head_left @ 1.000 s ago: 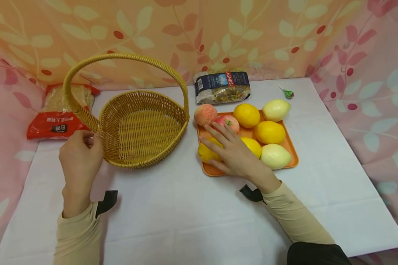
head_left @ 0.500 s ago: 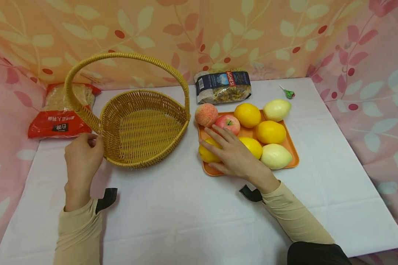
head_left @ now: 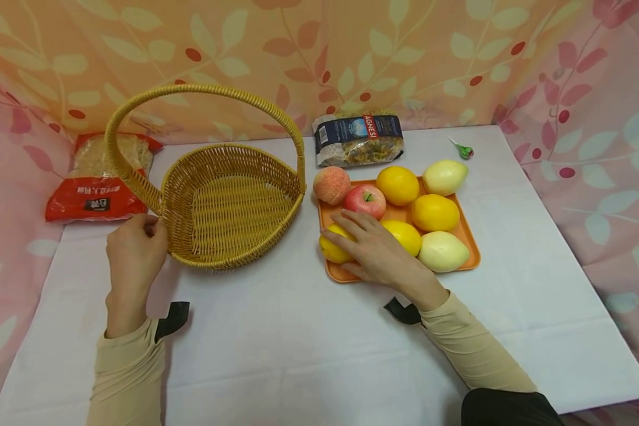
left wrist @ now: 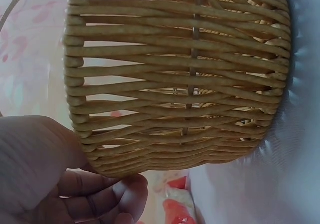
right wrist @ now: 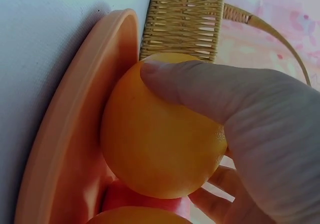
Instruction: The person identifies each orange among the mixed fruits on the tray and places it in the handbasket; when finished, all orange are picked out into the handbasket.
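While the left hand (head_left: 137,245) pinches the woven rim of the basket (head_left: 234,219) beside the foot of its cord-wrapped handle, the right hand (head_left: 375,248), well apart, grips a smooth, rounded yellow fruit (head_left: 331,252) between thumb and fingers. That fruit sits at the near left corner of an orange tray (head_left: 341,276) with a raised lip; a glossy apple (head_left: 365,201) and a rough-skinned peach (head_left: 332,185) lie just beyond. Slats of the basket's side leave open gaps. On the desk (head_left: 277,349), a crinkly pasta packet (head_left: 358,140) reads "AGNESI"; the writing on the red bag (head_left: 96,198) stands upside down, too small to make out. The basket handle partly covers that bag, and the right hand hides much of its fruit.
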### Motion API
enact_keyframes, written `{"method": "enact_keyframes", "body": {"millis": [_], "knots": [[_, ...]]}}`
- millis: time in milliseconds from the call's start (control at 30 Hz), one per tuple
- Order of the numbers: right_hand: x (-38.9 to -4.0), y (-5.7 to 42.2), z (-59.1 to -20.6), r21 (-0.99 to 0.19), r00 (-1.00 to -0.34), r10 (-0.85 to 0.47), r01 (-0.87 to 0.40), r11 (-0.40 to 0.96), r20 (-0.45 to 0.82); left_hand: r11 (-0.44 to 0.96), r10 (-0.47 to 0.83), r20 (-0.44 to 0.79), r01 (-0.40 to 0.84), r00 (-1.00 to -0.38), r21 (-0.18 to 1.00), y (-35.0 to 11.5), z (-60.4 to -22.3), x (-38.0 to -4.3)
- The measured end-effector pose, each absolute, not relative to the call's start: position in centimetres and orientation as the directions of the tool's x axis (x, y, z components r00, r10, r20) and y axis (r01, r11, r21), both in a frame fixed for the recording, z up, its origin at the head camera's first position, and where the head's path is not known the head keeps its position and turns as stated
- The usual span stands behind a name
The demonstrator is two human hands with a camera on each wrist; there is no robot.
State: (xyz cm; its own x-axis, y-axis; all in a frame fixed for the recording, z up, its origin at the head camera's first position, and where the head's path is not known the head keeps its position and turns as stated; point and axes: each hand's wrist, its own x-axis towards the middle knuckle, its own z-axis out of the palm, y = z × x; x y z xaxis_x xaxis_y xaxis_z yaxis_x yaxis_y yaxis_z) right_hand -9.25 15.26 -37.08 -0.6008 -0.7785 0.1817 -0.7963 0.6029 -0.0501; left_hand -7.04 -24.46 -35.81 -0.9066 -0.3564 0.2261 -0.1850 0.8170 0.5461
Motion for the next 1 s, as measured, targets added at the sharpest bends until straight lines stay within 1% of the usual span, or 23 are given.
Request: {"method": "enact_keyframes", "body": {"millis": [167, 367, 567, 767, 1000], "knots": [[-9.02, 15.26, -36.92, -0.037, -0.608, -0.776, -0.791, 0.611, 0.168, 0.816, -0.356, 0.198, -0.201, -0.913, 0.543, -24.37, -35.70, -6.96], [-8.95, 15.24, -36.83, -0.021, -0.599, -0.781, -0.795, 0.606, 0.177, 0.804, -0.368, 0.149, -0.234, -0.918, 0.546, -24.41, -35.57, -6.79], [-8.92, 15.36, -36.65, -0.008, -0.586, -0.789, -0.803, 0.595, 0.184, 0.808, -0.365, 0.160, -0.227, -0.917, 0.543, -24.29, -35.65, -6.86], [-8.91, 15.29, -36.29, -0.017, -0.563, -0.785, -0.815, 0.579, 0.257, 0.812, -0.360, 0.162, -0.223, -0.919, 0.540, -24.17, -35.59, -6.89], [-9.03, 14.90, -36.20, -0.067, -0.533, -0.774, -0.835, 0.546, 0.343, 0.817, -0.352, 0.168, -0.215, -0.921, 0.535, -24.16, -35.50, -6.93]]}}
